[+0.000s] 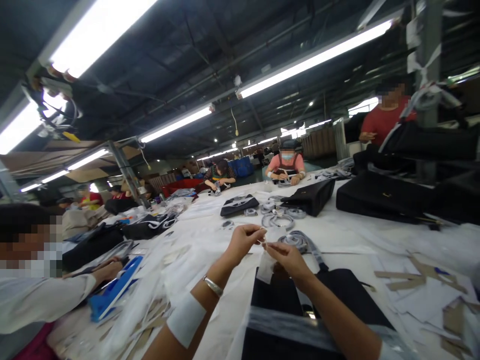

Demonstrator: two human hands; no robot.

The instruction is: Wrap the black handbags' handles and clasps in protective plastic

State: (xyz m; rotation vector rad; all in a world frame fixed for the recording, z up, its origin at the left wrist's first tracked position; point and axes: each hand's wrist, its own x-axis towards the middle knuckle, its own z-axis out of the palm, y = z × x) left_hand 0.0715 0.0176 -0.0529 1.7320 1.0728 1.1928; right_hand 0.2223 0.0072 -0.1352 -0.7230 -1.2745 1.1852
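My left hand [243, 241] and my right hand [287, 256] meet above a black bag [337, 295] that lies flat on the white table [210, 250]. Both hands pinch a small piece of clear or white wrapping [265, 265] that hangs down between them. A silver bracelet [213, 285] circles my left wrist, and a white band [186, 320] wraps that forearm. A clear plastic strip [292, 325] crosses the bag near me. Grey wrapped straps [303, 243] lie just beyond my right hand.
A co-worker's sleeve and hand [107, 272] rest at the left beside a blue tool [112, 292]. Black bags [311, 196] and coiled straps [277, 217] dot the table. Cardboard scraps [420, 275] lie at right. Other people work at the far end.
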